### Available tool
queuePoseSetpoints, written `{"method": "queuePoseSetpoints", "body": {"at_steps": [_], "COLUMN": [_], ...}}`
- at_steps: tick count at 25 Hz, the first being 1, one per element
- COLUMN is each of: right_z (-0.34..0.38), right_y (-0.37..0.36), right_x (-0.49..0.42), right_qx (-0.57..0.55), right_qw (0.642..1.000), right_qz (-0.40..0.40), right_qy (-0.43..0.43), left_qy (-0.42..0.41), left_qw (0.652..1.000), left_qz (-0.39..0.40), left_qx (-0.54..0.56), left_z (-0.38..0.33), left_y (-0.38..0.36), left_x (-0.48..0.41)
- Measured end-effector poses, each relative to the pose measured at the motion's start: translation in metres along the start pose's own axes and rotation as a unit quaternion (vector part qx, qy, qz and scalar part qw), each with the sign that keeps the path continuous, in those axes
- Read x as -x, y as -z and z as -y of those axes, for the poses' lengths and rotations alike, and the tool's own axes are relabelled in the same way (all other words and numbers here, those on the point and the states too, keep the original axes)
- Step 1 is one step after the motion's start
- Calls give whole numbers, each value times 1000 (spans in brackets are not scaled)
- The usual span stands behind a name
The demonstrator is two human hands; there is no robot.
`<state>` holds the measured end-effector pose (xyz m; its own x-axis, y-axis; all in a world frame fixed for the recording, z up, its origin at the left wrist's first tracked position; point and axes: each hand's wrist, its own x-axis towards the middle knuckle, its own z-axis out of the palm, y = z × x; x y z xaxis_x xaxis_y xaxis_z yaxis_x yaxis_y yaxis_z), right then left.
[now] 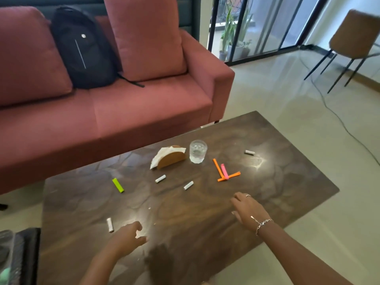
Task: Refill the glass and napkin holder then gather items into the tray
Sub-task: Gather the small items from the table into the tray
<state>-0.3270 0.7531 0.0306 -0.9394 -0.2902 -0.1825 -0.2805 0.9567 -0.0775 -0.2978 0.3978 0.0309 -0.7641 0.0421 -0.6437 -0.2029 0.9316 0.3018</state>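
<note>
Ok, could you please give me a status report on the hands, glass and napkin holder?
Left hand loosely curled, right hand open, both empty over table. Glass and napkin holder side by side, untouched. White rolls scattered between.

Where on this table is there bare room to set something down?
Bare: left end beyond the green stick, right corner past the orange sticks, near strip between left hand and right hand. Crowded: centre, around napkin holder, glass, white rolls.

You've got a pink sofa [144, 112] with a black backpack [82, 48] behind your dark table [287, 182], a shiny pale floor [287, 99], and a brown chair [357, 33] near the glass doors [267, 23].
</note>
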Motion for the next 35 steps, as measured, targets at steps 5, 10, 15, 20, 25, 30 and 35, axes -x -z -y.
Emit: {"method": "queuePoseSetpoints", "body": {"at_steps": [5, 10, 15, 20, 25, 30, 35], "right_z": [-55, -106, -158, -212, -253, -290, -301], "right_y": [2, -4, -13, -20, -38, -65, -87], "right_x": [-40, -67, -97, -161, -222, -259, -279], "right_qx": [-22, -34, -14, 13, 24, 30, 13], "right_qw": [997, 993, 989, 988, 991, 992, 996], "right_qz": [68, 109, 141, 151, 132, 122, 80], "right_qy": [-12, -33, -41, -24, -9, 13, 41], "left_qy": [16, -8, -39, -11, 39, 87, 113], "left_qw": [1000, 1000, 998, 993, 985, 983, 983], "left_qz": [5, 11, -3, -60, -110, -136, -139], "left_qx": [11, 13, 59, 106, 126, 91, 45], "left_z": [-40, -117, -205, -258, -291, -315, -337], "left_y": [2, -2, -3, -9, -26, -52, -66], "left_x": [-38, -75, -119, -168, -218, -260, -309]}}
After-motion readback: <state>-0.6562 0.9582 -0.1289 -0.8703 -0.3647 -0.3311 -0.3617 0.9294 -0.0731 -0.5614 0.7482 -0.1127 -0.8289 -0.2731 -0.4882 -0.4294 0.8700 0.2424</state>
